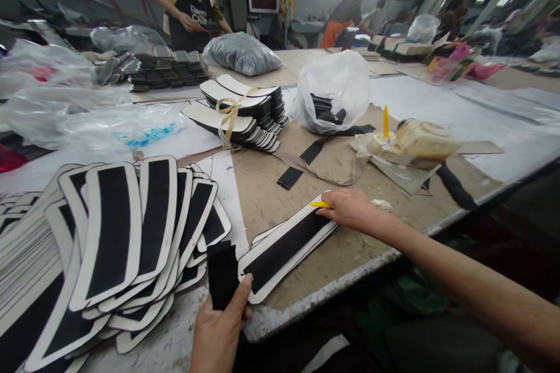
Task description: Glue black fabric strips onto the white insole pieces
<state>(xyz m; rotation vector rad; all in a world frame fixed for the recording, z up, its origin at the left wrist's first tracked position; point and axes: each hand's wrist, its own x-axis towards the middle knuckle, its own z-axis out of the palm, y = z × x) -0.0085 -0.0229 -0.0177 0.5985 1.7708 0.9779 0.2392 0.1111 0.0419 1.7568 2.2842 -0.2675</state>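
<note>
My left hand [223, 326] is closed on a short black fabric strip [222, 274], the thumb lying near the lower left corner of a curved white panel [258, 292]. A long black band [280, 247] runs along the middle of that panel, and other panels show beneath it. At the panel's far right end, my right hand [350, 210] is closed around a slim yellow tool [321, 204], its tip pointing left. Whether the tool touches the panel I cannot tell. To the left lies a fanned pile of similar white panels with black bands [116, 233].
A tied bundle of panels [236, 113] stands behind the work. A plastic bag of black strips [332, 93] and a stained glue container [426, 140] with a yellow pointed piece sit farther right. The table edge [324, 300] runs close to me. Co-workers [188, 6] stand beyond.
</note>
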